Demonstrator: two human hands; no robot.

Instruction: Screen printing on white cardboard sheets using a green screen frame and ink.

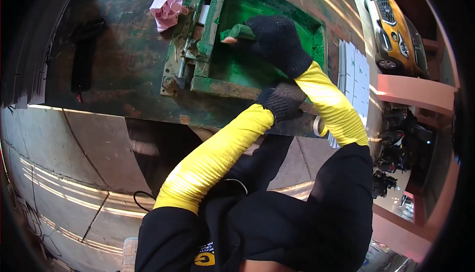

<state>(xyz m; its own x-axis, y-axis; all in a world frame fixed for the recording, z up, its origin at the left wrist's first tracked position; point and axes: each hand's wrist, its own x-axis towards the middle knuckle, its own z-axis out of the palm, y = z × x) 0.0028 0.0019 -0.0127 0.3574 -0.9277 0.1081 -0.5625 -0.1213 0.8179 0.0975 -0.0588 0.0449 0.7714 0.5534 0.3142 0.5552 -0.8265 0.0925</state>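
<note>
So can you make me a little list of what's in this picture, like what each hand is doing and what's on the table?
Place: a dark, paint-stained worktable
Main thing: a green screen frame lying flat on it
Right hand: in a black glove, gripping a green squeegee handle inside the frame
Left hand: in a black glove, resting on the frame's near edge
Sleeves: yellow
Also on the table: a crumpled pink rag
At the right: a stack of white sheets
</note>
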